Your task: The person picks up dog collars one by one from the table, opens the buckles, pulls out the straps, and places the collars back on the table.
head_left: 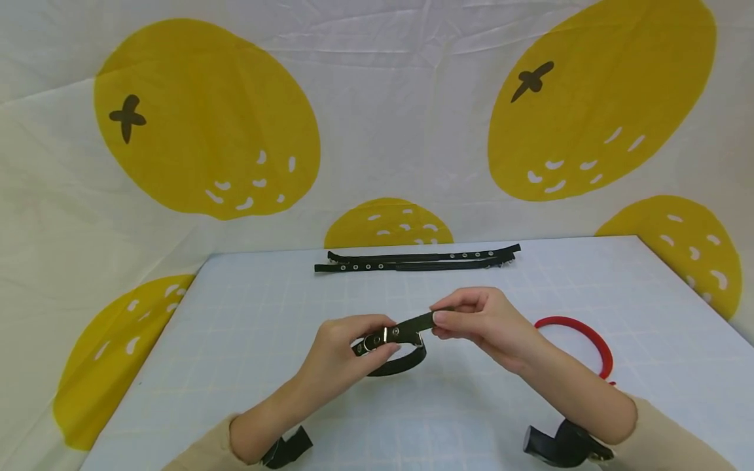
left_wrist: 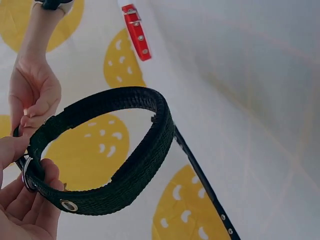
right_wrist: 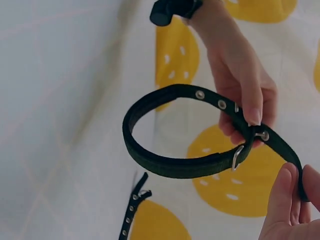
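Observation:
A dark green collar [head_left: 396, 370] with metal eyelets is bent into a loop above the table. Its strap passes through a metal buckle [head_left: 385, 334]. My left hand [head_left: 332, 347] pinches the collar at the buckle, thumb below and fingers above. The right hand [head_left: 485, 324] grips the strap's free end [head_left: 417, 324] between thumb and fingers, drawn out to the right. In the right wrist view a D-ring [right_wrist: 237, 157] sits beside the buckle area, and the free end curves down into the right hand's fingers. The left wrist view shows the loop standing wide, with one eyelet [left_wrist: 69, 205] facing the camera.
Dark straps [head_left: 424, 265] with eyelets lie flat along the table's back edge. A red collar [head_left: 592, 337] rests on the table [head_left: 235, 307] at the right, partly behind my right forearm. A white cloth [head_left: 400, 118] printed with yellow fruit hangs behind the table.

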The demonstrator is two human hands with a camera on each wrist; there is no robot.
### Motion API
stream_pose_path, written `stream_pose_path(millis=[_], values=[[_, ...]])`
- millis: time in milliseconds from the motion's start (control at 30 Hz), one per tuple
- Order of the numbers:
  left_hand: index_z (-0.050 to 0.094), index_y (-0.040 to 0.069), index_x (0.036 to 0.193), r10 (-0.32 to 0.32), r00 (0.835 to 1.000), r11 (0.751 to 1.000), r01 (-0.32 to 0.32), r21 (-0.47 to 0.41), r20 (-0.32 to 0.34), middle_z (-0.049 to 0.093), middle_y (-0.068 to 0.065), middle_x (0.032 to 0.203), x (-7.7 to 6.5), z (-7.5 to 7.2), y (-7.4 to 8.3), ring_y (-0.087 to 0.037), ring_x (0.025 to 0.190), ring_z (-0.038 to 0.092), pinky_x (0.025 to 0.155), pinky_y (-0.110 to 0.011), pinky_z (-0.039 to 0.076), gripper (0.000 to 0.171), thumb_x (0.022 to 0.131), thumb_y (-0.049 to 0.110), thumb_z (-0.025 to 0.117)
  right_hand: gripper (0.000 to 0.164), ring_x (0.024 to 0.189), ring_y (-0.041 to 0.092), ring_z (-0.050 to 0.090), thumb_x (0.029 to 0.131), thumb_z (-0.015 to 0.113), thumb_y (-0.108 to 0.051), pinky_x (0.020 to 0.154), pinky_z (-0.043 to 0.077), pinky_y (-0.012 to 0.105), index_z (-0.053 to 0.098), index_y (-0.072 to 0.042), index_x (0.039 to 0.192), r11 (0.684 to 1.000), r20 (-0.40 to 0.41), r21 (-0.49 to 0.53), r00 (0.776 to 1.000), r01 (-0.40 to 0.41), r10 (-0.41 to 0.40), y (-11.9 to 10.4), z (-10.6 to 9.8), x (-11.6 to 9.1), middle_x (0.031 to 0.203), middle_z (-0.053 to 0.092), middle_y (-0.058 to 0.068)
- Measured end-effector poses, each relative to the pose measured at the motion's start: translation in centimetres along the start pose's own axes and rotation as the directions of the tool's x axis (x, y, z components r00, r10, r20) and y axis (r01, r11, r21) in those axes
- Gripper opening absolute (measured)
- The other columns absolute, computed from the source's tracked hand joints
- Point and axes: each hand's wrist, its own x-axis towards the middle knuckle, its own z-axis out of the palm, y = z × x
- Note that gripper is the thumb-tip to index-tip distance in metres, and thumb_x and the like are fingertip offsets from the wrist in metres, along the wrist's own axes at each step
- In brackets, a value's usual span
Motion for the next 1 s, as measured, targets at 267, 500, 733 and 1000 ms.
stream_pose_path(millis=[267, 500, 733, 1000], values=[[0.070, 0.010, 0.096, -0.065, 0.998, 0.997, 0.065, -0.030, -0.025, 0.069, 0.004, 0.087, -0.7, -0.5, 0.2, -0.005, 0.072, 0.060, 0.062, -0.021, 0.052, 0.020, 0.077, 0.007, 0.076, 0.015, 0.075, 0.017, 0.068, 0.088, 0.061, 0.001, 0.078, 0.054, 0.031, 0.073, -0.007, 0.092, 0.999, -0.004, 0.034, 0.999, 0.033, -0.033, -0.3, -1.0, -0.6, 0.084, 0.070, 0.005], [0.070, 0.007, 0.099, -0.072, 0.997, 0.993, 0.072, -0.092, 0.005, 0.070, 0.000, 0.091, -0.9, -0.4, 0.3, -0.007, 0.076, 0.064, 0.068, -0.024, 0.054, 0.022, 0.078, 0.010, 0.075, 0.017, 0.076, 0.016, 0.068, 0.089, 0.059, 0.000, 0.078, 0.053, 0.030, 0.073, -0.010, 0.092, 0.999, 0.027, 0.051, 1.000, 0.011, -0.012, -0.3, -1.7, -0.8, 0.085, 0.070, 0.005], [0.069, 0.009, 0.102, -0.206, 0.978, 0.959, 0.206, -0.193, 0.022, 0.070, 0.001, 0.090, -0.7, -0.5, 0.8, -0.009, 0.076, 0.065, 0.069, -0.027, 0.055, 0.023, 0.081, 0.018, 0.072, 0.023, 0.093, 0.023, 0.065, 0.088, 0.062, -0.005, 0.084, 0.052, 0.033, 0.067, -0.007, 0.110, 0.992, 0.128, -0.113, 0.991, 0.061, -0.047, 0.9, -2.2, -0.5, 0.101, 0.068, 0.008], [0.068, 0.009, 0.103, -0.339, 0.941, 0.907, 0.330, -0.261, 0.013, 0.070, 0.000, 0.090, -0.4, -0.2, 0.8, -0.013, 0.077, 0.066, 0.069, -0.027, 0.055, 0.025, 0.080, 0.018, 0.073, 0.036, 0.090, 0.025, 0.061, 0.083, 0.071, -0.017, 0.078, 0.053, 0.028, 0.064, 0.001, 0.113, 0.872, 0.097, -0.484, 0.995, 0.068, -0.023, 4.0, -0.7, 0.0, 0.103, 0.065, 0.015]])
